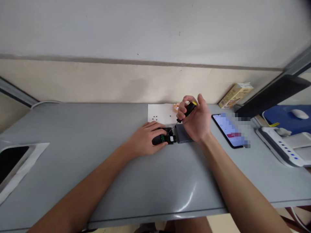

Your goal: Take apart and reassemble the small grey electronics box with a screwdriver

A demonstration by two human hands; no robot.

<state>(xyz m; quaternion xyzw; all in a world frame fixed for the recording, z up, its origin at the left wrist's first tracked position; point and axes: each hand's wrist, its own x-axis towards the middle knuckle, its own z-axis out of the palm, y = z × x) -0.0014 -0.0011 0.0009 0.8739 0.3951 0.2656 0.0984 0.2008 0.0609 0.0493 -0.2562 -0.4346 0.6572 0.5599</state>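
My left hand (149, 138) is closed around a small black device (172, 139) lying on the table, with part of a green circuit board exposed; it looks like an opened computer mouse. In my right hand (198, 121) is a screwdriver (189, 110) with a black and yellow handle. It tilts down to the left, its tip reaching the device near my left fingers. A grey box (183, 135) sits directly right of the device, partly behind my right hand. Several tiny dark pieces, likely screws, rest on a white sheet of paper (160, 111) behind the hands.
An orange and white item (176, 107) lies on the paper, partly hidden. On the right are a phone (227, 131), a carton (235, 94), a black monitor-like panel (272, 95), a white power strip (279, 147) and a white mouse (299, 114). A dark-screened tablet-like device (14, 160) lies far left.
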